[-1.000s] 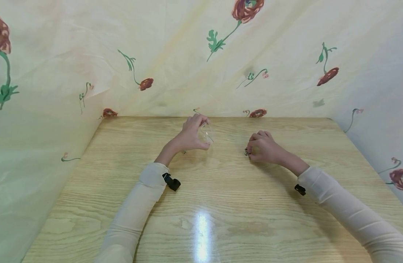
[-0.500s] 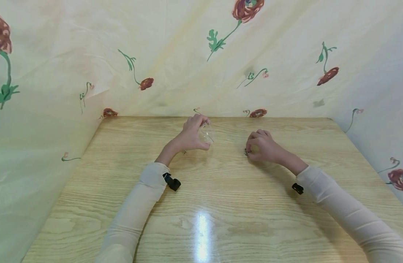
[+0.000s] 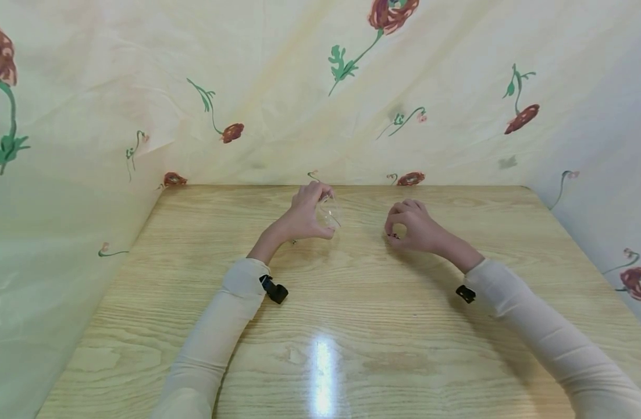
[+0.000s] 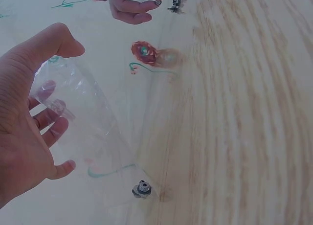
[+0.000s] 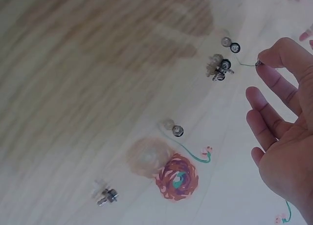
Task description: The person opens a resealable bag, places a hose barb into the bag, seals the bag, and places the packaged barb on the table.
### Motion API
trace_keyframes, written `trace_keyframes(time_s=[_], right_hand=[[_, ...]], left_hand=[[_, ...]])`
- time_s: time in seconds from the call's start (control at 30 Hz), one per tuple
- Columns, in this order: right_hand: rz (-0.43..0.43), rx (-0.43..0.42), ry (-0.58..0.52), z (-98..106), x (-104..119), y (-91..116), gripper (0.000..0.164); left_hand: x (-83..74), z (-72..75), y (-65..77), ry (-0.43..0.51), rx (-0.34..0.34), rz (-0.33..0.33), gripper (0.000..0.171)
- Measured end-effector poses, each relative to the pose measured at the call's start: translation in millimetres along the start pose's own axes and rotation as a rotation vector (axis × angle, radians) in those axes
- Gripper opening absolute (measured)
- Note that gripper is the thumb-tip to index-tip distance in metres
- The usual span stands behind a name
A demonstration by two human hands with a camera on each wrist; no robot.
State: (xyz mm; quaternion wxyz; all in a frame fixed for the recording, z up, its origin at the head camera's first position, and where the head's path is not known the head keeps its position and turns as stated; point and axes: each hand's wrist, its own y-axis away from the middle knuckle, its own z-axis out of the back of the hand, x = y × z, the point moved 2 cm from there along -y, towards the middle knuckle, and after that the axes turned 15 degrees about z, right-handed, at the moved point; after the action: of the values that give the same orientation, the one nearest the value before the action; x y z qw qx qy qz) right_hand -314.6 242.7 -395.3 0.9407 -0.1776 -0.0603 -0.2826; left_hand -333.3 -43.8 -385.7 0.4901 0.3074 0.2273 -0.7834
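Observation:
My left hand [image 3: 305,212] is curled round a clear, thin see-through plastic thing [image 4: 93,107] near the back of the table. Whether it is a bag or a cup I cannot tell; its edges barely show. To the right, my right hand [image 3: 415,227] pinches a tiny dark metal piece [image 5: 259,62] between thumb and forefinger, the other fingers held loosely bent. By that hand lies a small cluster of shiny metal parts [image 5: 221,68], with a ring-like metal piece [image 5: 234,47] beside it. Another small metal part [image 4: 142,188] sits close to the left hand.
A second ring-like piece [image 5: 178,131] and a small metal part [image 5: 107,195] lie apart from the cluster. The wood-grain table [image 3: 373,326] is bordered by a flowered cloth [image 3: 278,87] at the back and sides.
My right hand has risen a little and shifted slightly left, the gap between thumb and forefinger now showing more plainly. The left hand and the clear plastic thing have stayed in place.

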Motion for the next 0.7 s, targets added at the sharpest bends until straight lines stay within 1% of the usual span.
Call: trace_keyframes(time_s=[0.17,0.4,0.7], right_hand=[[0.001,-0.012,-0.021,-1,1,-6,0.014],[-0.007,-0.037,-0.068,-2,5,-16,0.008],[-0.002,-0.093,-0.082,-1,8,-27,0.011]], left_hand=[[0.0,0.1,0.4,-0.003,0.0,0.007,0.066],[0.4,0.5,0.2,-0.003,0.001,0.006,0.066],[0.3,1.3,0.7,0.002,0.002,0.005,0.071]])
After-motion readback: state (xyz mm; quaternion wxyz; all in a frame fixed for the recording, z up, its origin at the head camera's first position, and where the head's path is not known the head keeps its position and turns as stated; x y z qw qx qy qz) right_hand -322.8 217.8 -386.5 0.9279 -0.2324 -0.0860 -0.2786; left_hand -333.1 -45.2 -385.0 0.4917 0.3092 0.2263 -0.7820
